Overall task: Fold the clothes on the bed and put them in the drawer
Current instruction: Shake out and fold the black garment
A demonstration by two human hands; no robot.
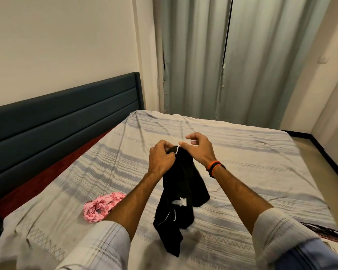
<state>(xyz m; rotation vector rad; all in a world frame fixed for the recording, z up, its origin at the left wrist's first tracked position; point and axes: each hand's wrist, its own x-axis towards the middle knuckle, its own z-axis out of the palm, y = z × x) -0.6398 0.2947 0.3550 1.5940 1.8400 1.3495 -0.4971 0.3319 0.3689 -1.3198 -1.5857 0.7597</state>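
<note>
A black garment (pixel 180 193) with white trim hangs in the air over the bed (pixel 242 172), its lower end trailing onto the sheet. My left hand (pixel 161 157) pinches its top edge in a closed grip. Just to the right, my right hand (pixel 198 148) pinches the same top edge between thumb and forefinger, the other fingers curled loosely above. A crumpled pink patterned garment (pixel 101 205) lies on the sheet under my left forearm. No drawer is in view.
A dark blue padded headboard (pixel 62 121) runs along the left. Grey-green curtains (pixel 222 59) hang behind the bed's far edge. A strip of floor (pixel 320 158) shows at the right. A dark patterned cloth (pixel 328 232) lies at the bed's near right corner.
</note>
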